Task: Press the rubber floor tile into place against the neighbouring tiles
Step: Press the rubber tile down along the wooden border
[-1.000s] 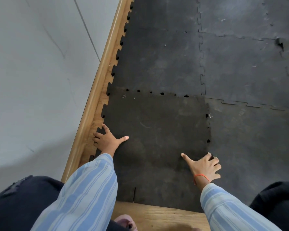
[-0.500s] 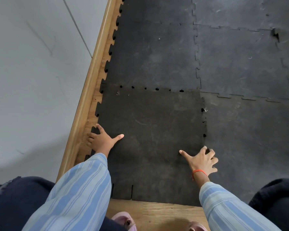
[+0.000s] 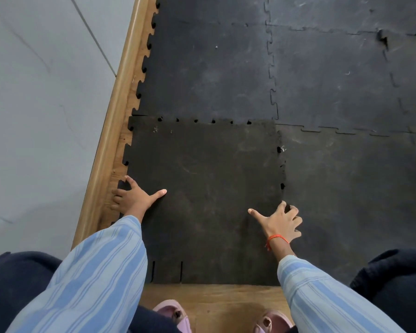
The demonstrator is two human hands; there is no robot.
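A dark black rubber floor tile (image 3: 207,188) with jigsaw edges lies in front of me. Its far edge meets a neighbouring tile (image 3: 209,73), with small gaps showing along that seam. On the right it meets another laid tile (image 3: 351,188), where a few gaps show too. My left hand (image 3: 135,198) lies flat on the tile's left edge, fingers spread, thumb pointing right. My right hand (image 3: 280,222) rests spread on the tile's right seam, fingertips over the joint. Neither hand holds anything.
A wooden skirting strip (image 3: 106,164) and a grey wall (image 3: 39,116) run along the left. Bare wooden floor (image 3: 214,296) shows below the tile's near edge, with my pink shoes (image 3: 175,313) on it. More laid tiles (image 3: 334,68) cover the floor ahead and to the right.
The view has tilted down, so more of the tile's near edge and my shoes show. Both hands stay spread on the tile's left and right edges.
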